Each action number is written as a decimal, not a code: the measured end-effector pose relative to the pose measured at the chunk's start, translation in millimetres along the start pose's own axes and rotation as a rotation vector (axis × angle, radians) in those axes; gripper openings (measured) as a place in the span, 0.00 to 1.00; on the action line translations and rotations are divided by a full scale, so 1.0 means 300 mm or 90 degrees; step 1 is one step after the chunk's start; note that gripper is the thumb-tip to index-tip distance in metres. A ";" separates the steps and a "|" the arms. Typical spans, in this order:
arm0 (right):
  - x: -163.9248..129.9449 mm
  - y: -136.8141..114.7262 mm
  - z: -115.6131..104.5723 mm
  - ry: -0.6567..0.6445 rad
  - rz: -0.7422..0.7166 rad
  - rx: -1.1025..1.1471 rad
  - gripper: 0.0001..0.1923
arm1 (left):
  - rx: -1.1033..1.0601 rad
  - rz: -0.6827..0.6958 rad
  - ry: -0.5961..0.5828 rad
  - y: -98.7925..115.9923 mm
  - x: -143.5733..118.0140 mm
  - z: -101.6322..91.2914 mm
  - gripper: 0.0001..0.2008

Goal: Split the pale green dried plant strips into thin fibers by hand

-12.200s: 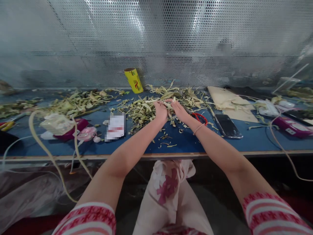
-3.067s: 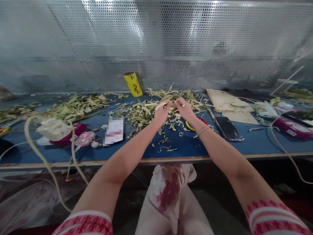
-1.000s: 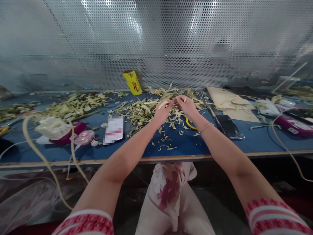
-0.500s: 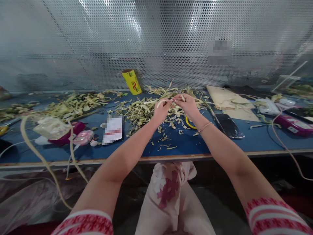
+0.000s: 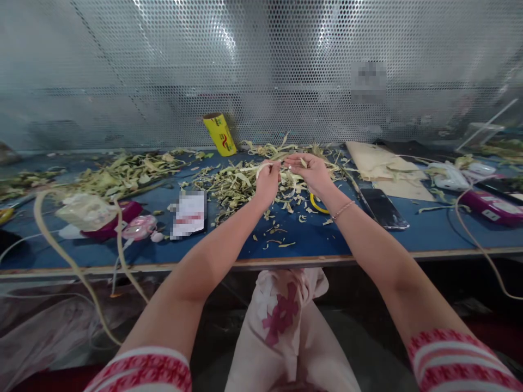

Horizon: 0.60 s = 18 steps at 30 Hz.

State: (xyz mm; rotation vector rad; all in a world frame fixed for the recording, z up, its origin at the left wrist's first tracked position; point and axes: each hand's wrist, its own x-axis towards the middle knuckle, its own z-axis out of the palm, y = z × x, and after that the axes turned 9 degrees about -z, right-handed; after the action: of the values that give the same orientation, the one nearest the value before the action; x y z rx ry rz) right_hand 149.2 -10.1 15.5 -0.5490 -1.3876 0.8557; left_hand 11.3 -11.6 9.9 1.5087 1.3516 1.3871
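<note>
Both hands work above a heap of pale green plant strips and leaves [image 5: 232,188] at the middle of the table. My left hand [image 5: 267,182] is closed in a pinch on a pale plant strip [image 5: 261,169], which curves out beside the fingers. Just to its right, my right hand [image 5: 311,171] has its fingers bent and pressed together, with a small pale plant piece [image 5: 303,162] showing between them. The fingertips of the two hands nearly meet. A yellow ring-shaped thing [image 5: 316,204] lies under my right wrist.
A yellow tube [image 5: 220,135] leans behind the heap. Another leaf pile [image 5: 122,177] lies left. On the right are a dark phone [image 5: 384,209], brown paper [image 5: 379,163] and a purple device [image 5: 492,207]. A white-faced pad [image 5: 190,214] and a beige hose [image 5: 61,250] are left.
My left hand has turned slightly and its fingers have curled further. My right fingers have straightened a little and shifted left. The table's things stay put.
</note>
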 end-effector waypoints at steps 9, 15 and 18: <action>0.004 -0.025 -0.005 0.071 0.076 0.016 0.19 | 0.033 0.034 -0.039 0.009 -0.007 -0.013 0.19; 0.012 -0.022 -0.022 0.097 0.104 0.056 0.14 | 0.018 0.051 -0.144 0.007 -0.008 -0.006 0.12; 0.012 -0.022 -0.024 0.114 0.121 0.067 0.12 | 0.026 0.058 -0.147 0.007 -0.008 -0.005 0.12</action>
State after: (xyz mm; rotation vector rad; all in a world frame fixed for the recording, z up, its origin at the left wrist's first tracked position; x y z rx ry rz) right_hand 157.5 -10.2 21.9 -0.6668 -1.1338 1.0008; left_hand 10.6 -14.6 11.5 1.7179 1.1883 1.2028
